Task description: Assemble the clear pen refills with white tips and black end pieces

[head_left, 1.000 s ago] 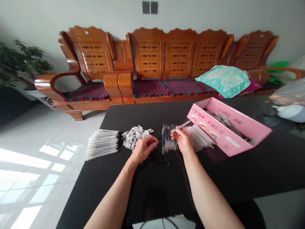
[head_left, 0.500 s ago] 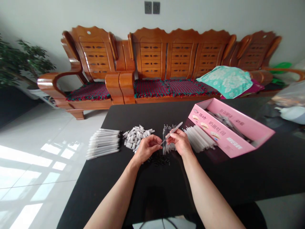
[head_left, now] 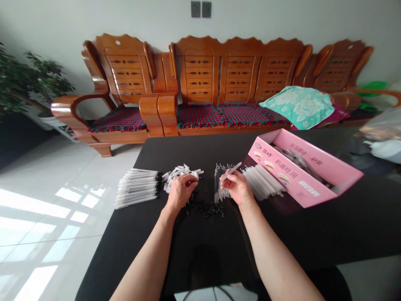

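Observation:
My right hand (head_left: 237, 188) is closed on a clear pen barrel (head_left: 231, 170) that points up and to the right, just over a bundle of thin refills (head_left: 219, 184). My left hand (head_left: 181, 191) rests on a heap of white pen caps (head_left: 181, 173), its fingers curled into the pile; whether it holds one is hidden. Small black pieces (head_left: 205, 207) lie scattered between my hands on the black table (head_left: 313, 234). A row of finished white pens (head_left: 136, 187) lies at the left. A stack of clear barrels (head_left: 263, 180) lies right of my right hand.
An open pink box (head_left: 302, 169) with more parts stands at the right on the table. Behind the table are wooden sofas (head_left: 200, 83) with red cushions and a teal cloth (head_left: 297, 106). A potted plant (head_left: 25, 83) stands at the far left, over white floor tiles.
My left hand has moved away from the barrel, left and forward onto the heap of white caps. My right hand still holds the barrel, shifted slightly.

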A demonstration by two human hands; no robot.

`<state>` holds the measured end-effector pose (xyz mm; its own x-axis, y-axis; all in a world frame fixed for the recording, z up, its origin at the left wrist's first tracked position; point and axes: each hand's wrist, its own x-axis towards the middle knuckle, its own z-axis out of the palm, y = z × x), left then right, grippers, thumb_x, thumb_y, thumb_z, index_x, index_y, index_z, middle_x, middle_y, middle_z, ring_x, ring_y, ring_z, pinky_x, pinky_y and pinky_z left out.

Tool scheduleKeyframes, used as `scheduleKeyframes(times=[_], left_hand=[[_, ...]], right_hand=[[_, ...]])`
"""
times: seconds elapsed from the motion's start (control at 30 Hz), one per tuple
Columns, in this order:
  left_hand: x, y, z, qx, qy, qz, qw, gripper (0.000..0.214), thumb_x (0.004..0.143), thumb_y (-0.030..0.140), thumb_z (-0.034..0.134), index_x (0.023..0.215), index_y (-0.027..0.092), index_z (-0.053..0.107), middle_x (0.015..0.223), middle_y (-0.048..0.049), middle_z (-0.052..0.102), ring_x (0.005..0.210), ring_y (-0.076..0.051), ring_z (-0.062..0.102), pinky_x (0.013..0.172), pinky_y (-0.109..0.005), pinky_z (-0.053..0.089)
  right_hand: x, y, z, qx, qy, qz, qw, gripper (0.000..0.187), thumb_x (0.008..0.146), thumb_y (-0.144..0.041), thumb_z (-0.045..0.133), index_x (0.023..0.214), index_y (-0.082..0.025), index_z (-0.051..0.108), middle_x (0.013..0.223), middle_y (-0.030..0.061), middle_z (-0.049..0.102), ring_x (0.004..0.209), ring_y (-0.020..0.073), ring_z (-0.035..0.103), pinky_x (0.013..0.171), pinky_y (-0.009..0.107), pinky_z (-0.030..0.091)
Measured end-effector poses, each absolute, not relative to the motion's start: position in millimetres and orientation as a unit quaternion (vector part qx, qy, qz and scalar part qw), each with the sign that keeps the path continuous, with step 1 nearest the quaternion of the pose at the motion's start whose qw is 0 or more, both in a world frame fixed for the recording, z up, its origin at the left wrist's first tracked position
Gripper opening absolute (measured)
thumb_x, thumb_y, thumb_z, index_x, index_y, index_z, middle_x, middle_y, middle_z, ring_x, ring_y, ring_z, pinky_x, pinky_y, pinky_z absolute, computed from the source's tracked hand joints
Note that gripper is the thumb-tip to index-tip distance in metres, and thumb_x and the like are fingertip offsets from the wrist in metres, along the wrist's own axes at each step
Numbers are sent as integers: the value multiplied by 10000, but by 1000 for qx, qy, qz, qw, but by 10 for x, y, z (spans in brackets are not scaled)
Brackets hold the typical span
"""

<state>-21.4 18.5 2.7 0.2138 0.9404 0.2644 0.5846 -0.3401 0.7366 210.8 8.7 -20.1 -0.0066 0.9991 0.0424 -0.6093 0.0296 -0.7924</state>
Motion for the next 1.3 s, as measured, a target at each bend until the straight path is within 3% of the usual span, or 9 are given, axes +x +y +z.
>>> scheduleKeyframes(times=[0.27,0.7,0.97,1.13,1.3], left_hand=[[-170,81,68,844,439,204,232,160,825,174,654,903,243,775,927,-19,742,861,-185,671,785,-275,480],[-290,219,-85,747,570,316,133,133,843,208,635,879,216,763,857,-35,714,691,-178,617,684,-305,461],[-158,330,-201,785,517,339,51,389,907,190,518,1279,204,629,1231,-84,651,1105,-275,554,963,-412,448],[-95,379,-248,799,522,298,30,380,921,188,492,1271,215,639,1289,-65,646,1144,-296,528,971,-455,426],[-147,372,-212,789,531,306,42,358,876,161,563,1210,221,675,1192,-73,686,1084,-283,561,946,-433,437]], right_hand=[[2062,76,-213,-289,-346,640,622,160,732,-201,721,867,-178,639,748,50,769,577,172,717,499,259,598],[2057,84,-222,-290,-351,638,621,152,737,-199,722,864,-174,642,748,59,770,573,181,719,504,273,605],[2040,83,-213,-294,-351,638,619,149,741,-203,721,862,-171,640,737,62,767,569,180,715,500,275,603],[2028,76,-215,-296,-355,640,614,153,745,-207,721,870,-175,639,738,56,766,568,181,715,503,279,605],[2023,74,-202,-299,-354,642,611,144,742,-212,724,851,-171,639,734,60,765,561,180,712,501,278,603]])
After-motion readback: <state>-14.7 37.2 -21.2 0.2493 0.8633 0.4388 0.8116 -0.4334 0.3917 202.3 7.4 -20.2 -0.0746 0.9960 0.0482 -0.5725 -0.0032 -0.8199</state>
